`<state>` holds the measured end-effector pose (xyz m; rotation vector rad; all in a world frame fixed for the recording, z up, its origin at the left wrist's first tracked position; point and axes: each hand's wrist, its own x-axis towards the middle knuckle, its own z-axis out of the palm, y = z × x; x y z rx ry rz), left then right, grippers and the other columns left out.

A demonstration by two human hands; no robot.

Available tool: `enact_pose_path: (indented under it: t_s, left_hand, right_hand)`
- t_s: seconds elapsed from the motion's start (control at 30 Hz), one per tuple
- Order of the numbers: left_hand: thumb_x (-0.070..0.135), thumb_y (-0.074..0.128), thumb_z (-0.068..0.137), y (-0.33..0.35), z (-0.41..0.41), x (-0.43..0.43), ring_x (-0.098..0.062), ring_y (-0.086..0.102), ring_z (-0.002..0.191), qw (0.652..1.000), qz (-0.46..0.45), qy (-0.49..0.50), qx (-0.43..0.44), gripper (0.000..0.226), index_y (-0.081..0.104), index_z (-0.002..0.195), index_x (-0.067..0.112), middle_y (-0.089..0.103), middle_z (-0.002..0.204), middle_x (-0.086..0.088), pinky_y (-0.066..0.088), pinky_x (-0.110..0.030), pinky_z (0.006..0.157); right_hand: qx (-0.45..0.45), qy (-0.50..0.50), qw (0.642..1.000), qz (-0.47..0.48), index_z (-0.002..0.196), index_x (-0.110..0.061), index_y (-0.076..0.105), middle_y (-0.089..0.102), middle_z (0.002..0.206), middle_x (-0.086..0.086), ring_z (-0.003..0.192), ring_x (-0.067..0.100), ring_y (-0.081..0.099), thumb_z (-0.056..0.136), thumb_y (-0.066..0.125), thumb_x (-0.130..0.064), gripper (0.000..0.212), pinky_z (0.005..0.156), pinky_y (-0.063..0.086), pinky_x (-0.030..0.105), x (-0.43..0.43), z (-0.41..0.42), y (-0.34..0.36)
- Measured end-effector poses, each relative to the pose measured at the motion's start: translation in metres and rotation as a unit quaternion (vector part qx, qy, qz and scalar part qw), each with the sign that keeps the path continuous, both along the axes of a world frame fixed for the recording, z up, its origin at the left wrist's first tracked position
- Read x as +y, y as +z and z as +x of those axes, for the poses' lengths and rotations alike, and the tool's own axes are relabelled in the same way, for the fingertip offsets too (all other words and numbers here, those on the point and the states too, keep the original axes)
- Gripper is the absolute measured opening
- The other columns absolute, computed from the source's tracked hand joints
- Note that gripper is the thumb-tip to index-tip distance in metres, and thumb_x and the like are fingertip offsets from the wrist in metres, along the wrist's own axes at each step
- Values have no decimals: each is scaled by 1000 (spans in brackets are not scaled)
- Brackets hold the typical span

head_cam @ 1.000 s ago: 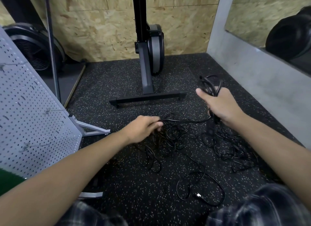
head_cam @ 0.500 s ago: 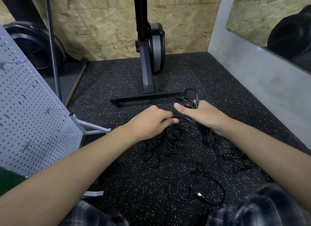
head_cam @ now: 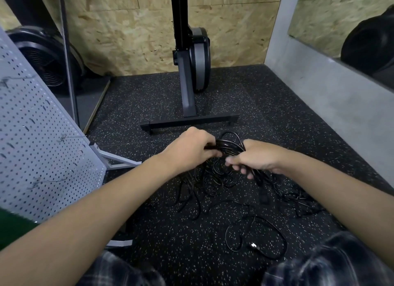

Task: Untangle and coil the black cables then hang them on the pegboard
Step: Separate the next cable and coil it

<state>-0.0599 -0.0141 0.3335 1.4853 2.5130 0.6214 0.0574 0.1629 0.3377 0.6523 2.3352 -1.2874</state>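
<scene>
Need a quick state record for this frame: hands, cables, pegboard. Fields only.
left hand: grips coiled cable
right hand: grips the same coil from the other side
cable tangle: on the floor below the hands, not yet sorted
loose loop: on the floor, nearer the person
pegboard: at left; visible hooks bear no cable
hung so far: none

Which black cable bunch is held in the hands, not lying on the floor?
The coiled bunch, gripped by left hand and right hand; the tangle and the near loop lie on the floor.
</scene>
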Motion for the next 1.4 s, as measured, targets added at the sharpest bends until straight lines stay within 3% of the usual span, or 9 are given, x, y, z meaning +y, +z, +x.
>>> enact_pose_path:
  t_s: [0.23,0.47,0.6,0.67,0.8,0.9,1.0,1.27,1.4]
  left_hand:
    - [25,79,93,-12,-31,-29,5,65,89,995,-59,-43,-61,5,78,96,28,74,95,17,47,-9,77]
    - [45,65,100,-35,-40,-40,-5,70,107,989,-39,19,-144,23,80,98,28,78,109,16,52,-37,105]
    - [36,45,112,-29,-26,-30,-25,75,90,972,65,26,-226,36,67,91,16,79,85,4,52,-54,99]
    - [33,43,112,-23,-18,-23,-23,75,76,964,120,24,-235,36,60,88,12,74,73,-1,54,-55,95]
    - [41,47,110,-8,-6,-11,-18,50,55,954,196,41,-225,37,57,86,15,50,63,3,57,-39,64]
    - [43,50,109,-1,6,-5,-8,44,53,965,192,22,-176,36,61,83,21,49,59,12,39,-30,59]
    - [41,54,108,1,15,0,-3,47,56,974,175,-6,-143,34,66,81,24,55,61,12,39,-28,60]
    - [41,70,99,-5,22,4,-8,49,47,977,115,27,-178,29,76,74,27,62,53,8,41,-27,53]
    - [43,69,98,-7,25,8,-5,50,42,975,117,30,-188,31,81,80,21,69,56,1,38,-20,48]
  right_hand:
    - [70,-67,983,-155,94,-7,66,44,58,-6,48,7,37,108,58,-24,23,45,37,21,26,5,18]
    - [146,-188,940,-243,89,-11,63,37,56,-7,44,6,33,108,57,-22,23,42,32,20,33,0,18]
    - [191,-274,919,-207,86,-18,60,44,57,-7,49,9,40,98,74,-31,23,53,42,27,34,-3,10]
    - [204,-291,916,-187,86,-16,62,53,68,-4,60,12,50,89,83,-38,31,72,52,35,35,-2,11]
    - [187,-234,943,-144,103,-15,67,68,108,8,114,27,63,70,85,-53,54,117,43,52,21,5,17]
    - [192,-205,943,-177,108,-12,70,72,110,8,112,29,68,56,92,-60,75,107,54,50,6,5,16]
    - [216,-189,930,-230,111,1,74,76,98,17,95,36,73,49,99,-61,92,103,55,60,2,2,10]
    - [241,-114,931,-248,80,-11,80,74,85,17,81,29,69,57,95,-36,37,88,58,48,-13,3,13]
    - [267,-138,916,-266,102,-10,67,72,86,14,74,25,66,71,91,-25,42,76,55,43,-18,1,12]
